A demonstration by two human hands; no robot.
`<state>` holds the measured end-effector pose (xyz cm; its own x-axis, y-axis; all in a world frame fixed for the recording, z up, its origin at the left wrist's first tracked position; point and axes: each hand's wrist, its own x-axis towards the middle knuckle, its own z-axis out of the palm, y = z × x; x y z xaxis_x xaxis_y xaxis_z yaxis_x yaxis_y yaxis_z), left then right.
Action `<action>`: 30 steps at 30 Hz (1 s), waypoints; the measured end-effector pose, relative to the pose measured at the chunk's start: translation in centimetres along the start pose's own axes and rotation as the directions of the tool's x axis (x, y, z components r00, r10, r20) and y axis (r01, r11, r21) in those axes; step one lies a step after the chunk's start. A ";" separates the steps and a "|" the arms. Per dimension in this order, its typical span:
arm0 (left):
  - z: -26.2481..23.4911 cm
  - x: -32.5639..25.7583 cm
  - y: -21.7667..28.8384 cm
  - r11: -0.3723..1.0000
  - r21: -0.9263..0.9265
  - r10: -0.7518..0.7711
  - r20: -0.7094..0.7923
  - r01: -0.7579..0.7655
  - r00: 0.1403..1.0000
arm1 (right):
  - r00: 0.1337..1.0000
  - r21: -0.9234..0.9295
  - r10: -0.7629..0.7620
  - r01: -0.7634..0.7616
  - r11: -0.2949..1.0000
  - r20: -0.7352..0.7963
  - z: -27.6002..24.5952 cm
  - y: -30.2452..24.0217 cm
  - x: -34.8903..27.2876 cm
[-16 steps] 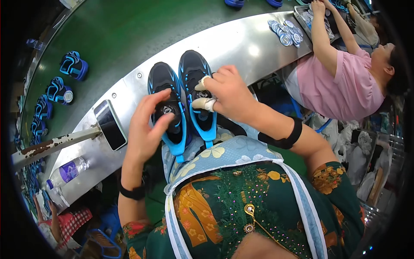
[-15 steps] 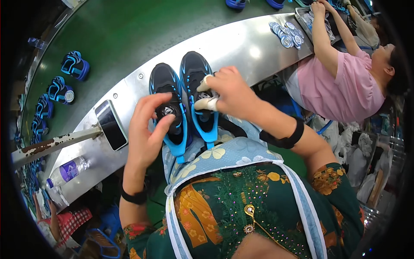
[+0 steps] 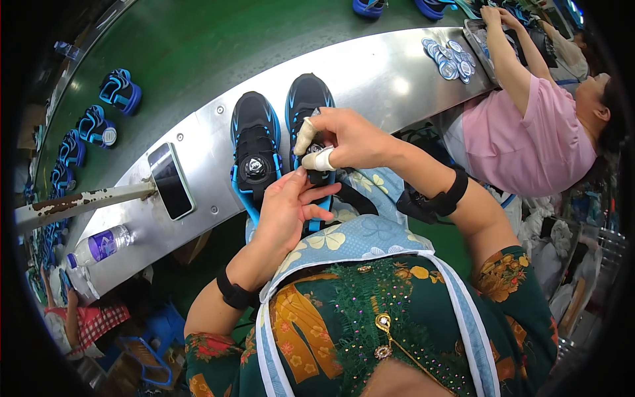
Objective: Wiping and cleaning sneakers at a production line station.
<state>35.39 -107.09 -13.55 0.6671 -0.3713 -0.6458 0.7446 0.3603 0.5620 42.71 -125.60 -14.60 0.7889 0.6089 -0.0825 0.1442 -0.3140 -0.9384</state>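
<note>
Two black sneakers with bright blue trim stand side by side, toes pointing away from me: the left shoe (image 3: pixel 255 122) and the right shoe (image 3: pixel 309 91). A round black dial (image 3: pixel 254 168) sits on the left shoe's tongue. My right hand (image 3: pixel 347 137), pale covers on its thumb and forefinger, is closed around the right shoe's dial (image 3: pixel 320 154), which it partly hides. Close below, my left hand (image 3: pixel 286 206) reaches over the heel of that shoe, fingers apart, one fingertip beside the right thumb.
A phone (image 3: pixel 171 180) and a labelled bottle (image 3: pixel 100 245) lie on the metal ledge (image 3: pixel 370 63), near a rusty bar (image 3: pixel 86 201). More shoes (image 3: pixel 120 92) stand on the green belt (image 3: pixel 192 53). Round discs (image 3: pixel 450 61) are heaped near a co-worker in pink (image 3: pixel 512 129).
My left hand has left the left shoe's dial and moved right and nearer, to the right shoe's heel. My right hand stays at the right shoe's dial.
</note>
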 end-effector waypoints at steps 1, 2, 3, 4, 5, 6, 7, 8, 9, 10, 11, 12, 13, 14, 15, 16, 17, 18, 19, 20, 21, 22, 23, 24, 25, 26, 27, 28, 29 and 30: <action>-0.1 0.0 -0.2 1.000 -0.001 0.000 0.012 0.000 1.000 | 1.000 0.004 -0.003 0.003 1.000 0.004 0.1 0.4 0.0; -0.1 0.0 -0.3 1.000 -0.002 0.001 0.025 -0.001 1.000 | 1.000 0.105 -0.008 0.007 0.994 0.006 0.3 0.9 -0.1; 0.0 0.1 -0.3 1.000 -0.008 0.001 0.021 -0.001 1.000 | 1.000 0.202 -0.009 0.006 0.979 0.010 0.2 0.7 0.0; 0.1 0.1 -0.3 1.000 -0.014 -0.006 0.011 0.007 1.000 | 1.000 0.202 -0.007 0.004 0.979 0.016 -0.3 0.2 -0.2; 0.1 0.1 -0.3 1.000 -0.020 -0.015 0.000 0.015 1.000 | 0.999 0.105 0.025 -0.030 0.994 0.049 -1.4 -0.5 -0.7; 0.0 0.2 -0.4 1.000 -0.022 -0.011 -0.001 0.011 1.000 | 0.996 0.005 0.055 -0.056 0.998 0.076 -2.2 -1.1 -0.9; -0.2 0.3 -0.5 0.998 -0.064 0.000 0.004 0.000 1.000 | 0.995 0.003 0.053 -0.053 0.999 0.080 -2.4 -0.9 -1.1; -0.3 0.3 -0.7 0.994 -0.105 0.011 0.010 -0.010 1.000 | 0.998 -0.017 0.033 -0.032 0.999 0.049 -2.5 -0.5 -1.4; -0.3 0.4 -0.9 0.994 -0.106 0.011 0.011 -0.009 1.000 | 1.000 -0.039 0.016 -0.015 0.999 0.016 -2.4 -0.1 -1.8; -0.2 0.6 -1.0 0.994 -0.112 0.007 0.026 -0.004 1.000 | 0.996 -0.153 -0.083 0.076 0.985 -0.041 -2.1 0.0 -1.9; 0.0 0.7 -1.2 0.993 -0.117 0.003 0.041 0.002 0.999 | 0.996 -0.153 -0.081 0.074 0.985 -0.041 -2.0 0.1 -1.9; 0.0 0.8 -1.2 0.993 -0.116 -0.002 0.041 0.007 0.999 | 0.991 -0.191 -0.111 0.095 0.977 -0.078 -1.8 0.2 -1.9; 0.0 0.9 -1.3 0.994 -0.107 0.004 0.042 0.001 0.999 | 0.983 -0.229 -0.143 0.114 0.967 -0.113 -1.6 0.2 -1.9; 0.0 1.0 -1.3 0.995 -0.098 0.010 0.043 -0.006 0.999 | 0.984 -0.226 -0.139 0.110 0.968 -0.115 -1.3 0.0 -1.8; 0.0 1.1 -1.1 0.995 -0.096 0.008 0.043 -0.004 0.999 | 0.984 -0.341 -0.122 0.071 0.938 -0.130 -1.2 -0.4 -1.5; 0.1 1.1 -0.9 0.998 -0.069 -0.001 0.033 0.003 0.999 | 0.984 -0.450 -0.107 0.030 0.892 -0.145 -1.1 -0.7 -1.3; 0.2 1.2 -0.7 0.999 -0.042 -0.009 0.022 0.009 1.000 | 0.983 -0.450 -0.107 0.030 0.892 -0.146 -0.9 -0.8 -1.2; 0.2 1.2 -0.7 0.999 -0.043 -0.006 0.022 0.007 1.000 | 0.984 -0.514 -0.107 0.018 0.858 -0.145 -0.6 -0.7 -1.1; 0.2 1.3 -0.8 0.999 -0.049 -0.006 0.035 0.008 0.999 | 0.984 -0.576 -0.109 0.007 0.818 -0.143 -0.5 -0.8 -1.1; 0.3 1.3 -0.8 0.998 -0.056 -0.006 0.047 0.008 0.999 | 0.984 -0.578 -0.112 0.012 0.816 -0.138 -0.6 -0.9 -0.9; 0.4 1.2 -0.8 0.998 -0.059 0.001 0.045 0.002 0.999 | 0.988 -0.568 -0.099 0.016 0.823 -0.117 -0.9 -0.9 -0.8; 0.6 1.1 -0.7 0.997 -0.075 -0.012 0.024 0.013 1.000 | 0.992 -0.558 -0.087 0.021 0.830 -0.093 -1.1 -0.9 -0.7; 0.7 0.9 -0.6 0.996 -0.092 -0.024 0.003 0.024 1.000 | 0.992 -0.559 -0.094 0.031 0.828 -0.085 -1.2 -0.6 -0.7; 0.8 0.4 -0.2 0.995 -0.095 -0.014 -0.004 0.014 1.000 | 0.990 -0.464 -0.115 0.064 0.884 -0.083 -1.4 0.2 -0.8; 1.0 -0.3 0.7 0.999 0.010 -0.053 0.022 0.053 0.998 | 0.988 -0.363 -0.131 0.092 0.927 -0.083 -1.7 0.2 -0.7; 1.1 -1.0 1.5 0.989 0.115 -0.095 0.042 0.090 0.995 | 0.999 -0.229 -0.028 0.023 0.973 -0.018 -2.5 -0.4 -0.9; 1.0 -1.6 2.7 0.989 0.114 -0.095 0.041 0.090 0.995 | 0.999 -0.229 -0.027 0.023 0.973 -0.017 -2.7 -0.5 -1.1; 0.7 -2.6 4.1 0.945 0.325 0.011 0.084 -0.038 0.996 | 1.000 -0.166 0.021 -0.023 0.986 -0.014 -2.6 -0.7 -1.5; 0.2 -3.2 5.0 0.842 0.513 0.103 0.149 -0.166 0.983 | 0.997 -0.103 0.071 -0.072 0.992 -0.009 -2.6 -0.7 -1.7; -0.2 -3.5 5.3 0.797 0.533 0.279 0.091 -0.284 0.956 | 0.999 -0.132 0.014 -0.021 0.991 -0.051 -2.2 -0.7 -1.5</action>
<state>36.99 -103.71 -8.37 0.8479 -0.3319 -0.4133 0.4172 -0.0631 0.9066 42.73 -127.88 -13.03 0.8206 0.5661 -0.0786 0.2050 -0.4198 -0.8842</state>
